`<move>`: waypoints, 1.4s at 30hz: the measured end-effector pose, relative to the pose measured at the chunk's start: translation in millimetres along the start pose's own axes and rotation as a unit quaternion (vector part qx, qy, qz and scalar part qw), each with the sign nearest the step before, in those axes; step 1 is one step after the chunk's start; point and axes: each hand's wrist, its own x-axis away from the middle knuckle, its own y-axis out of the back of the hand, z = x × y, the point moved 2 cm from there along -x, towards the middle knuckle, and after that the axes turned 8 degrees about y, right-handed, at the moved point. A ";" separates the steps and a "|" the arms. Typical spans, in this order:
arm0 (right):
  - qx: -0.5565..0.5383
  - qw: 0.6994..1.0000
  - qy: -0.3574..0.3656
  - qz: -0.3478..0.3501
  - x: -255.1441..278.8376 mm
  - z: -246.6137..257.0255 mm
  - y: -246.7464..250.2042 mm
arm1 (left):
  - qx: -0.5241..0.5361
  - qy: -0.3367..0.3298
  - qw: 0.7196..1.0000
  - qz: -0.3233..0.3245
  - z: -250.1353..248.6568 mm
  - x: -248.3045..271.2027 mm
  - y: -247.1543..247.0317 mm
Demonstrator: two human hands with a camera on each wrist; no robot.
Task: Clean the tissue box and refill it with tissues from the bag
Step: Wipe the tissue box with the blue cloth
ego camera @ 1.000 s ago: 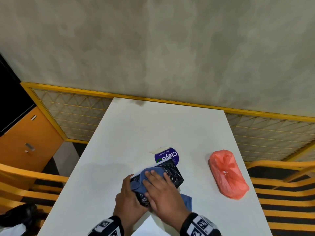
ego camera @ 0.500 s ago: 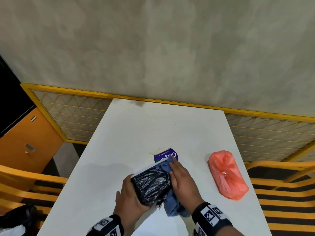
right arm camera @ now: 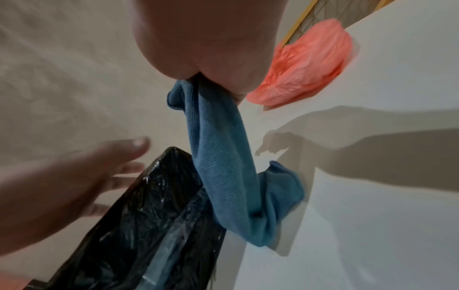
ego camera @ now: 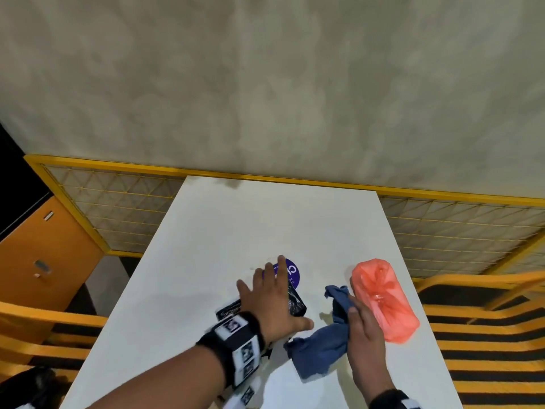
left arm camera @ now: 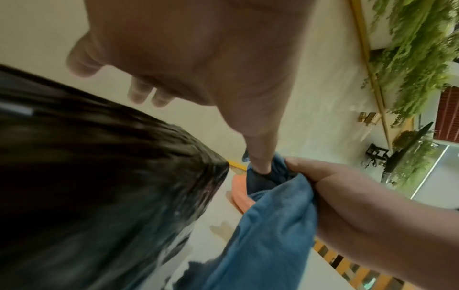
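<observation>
While the right hand [ego camera: 364, 329] sits nearest the table's front edge, its fingers are closed around a blue cloth [ego camera: 320, 348], bunched in the fist so that one end sticks up past the knuckles and the longer part hangs down and trails onto the white table [ego camera: 224, 228]. The right wrist view shows the cloth [right arm camera: 221, 162] pinched tight between thumb and fingers, drooping in a twisted rope with its tail folded on the tabletop.

Just left of it, the left hand [ego camera: 272, 302] is spread flat, fingers straight and splayed, grasping nothing; it lies over the black tissue box [ego camera: 296, 302], whose long axis runs diagonally from near left to far right. Whether the palm actually presses on the box or floats just above it is hard to judge, since the left wrist view is blurred there. The box's glossy black surface [right arm camera: 139, 219] is crinkled like plastic film.

Beyond the fingertips lies a round purple lid [ego camera: 290, 274] with white lettering, partly covered by the fingers. To the right, beside the cloth hand, the orange-pink bag [ego camera: 383, 299] rests on the table, tied shut, its long axis pointing away and slightly left, well apart from the box.
</observation>
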 end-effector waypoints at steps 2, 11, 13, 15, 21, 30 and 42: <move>0.017 0.999 0.018 0.027 1.4 16.0 3.9 | -0.036 0.009 0.999 0.025 -13.9 -11.1 -4.0; 0.071 0.991 0.115 0.012 -13.1 34.1 5.8 | 0.200 -0.108 0.973 -0.046 25.5 9.3 8.7; 0.112 0.971 0.201 0.059 -12.6 45.2 -14.6 | 0.269 -0.115 0.955 -0.040 43.6 16.7 1.7; 0.165 0.937 0.273 0.144 -6.3 47.6 -44.6 | 0.302 -0.134 0.942 -0.063 54.0 22.3 -2.7; 0.344 0.831 0.339 0.278 15.3 34.7 -111.5 | 0.355 -0.164 0.916 -0.092 71.9 29.7 -8.4; 0.305 0.890 0.213 0.262 -22.6 1.9 -86.6 | 0.365 -0.095 0.923 -0.077 82.4 25.8 -24.5; 0.102 0.965 0.195 0.143 -15.4 48.5 -76.8 | 0.374 -0.094 0.919 -0.079 89.3 32.5 -23.4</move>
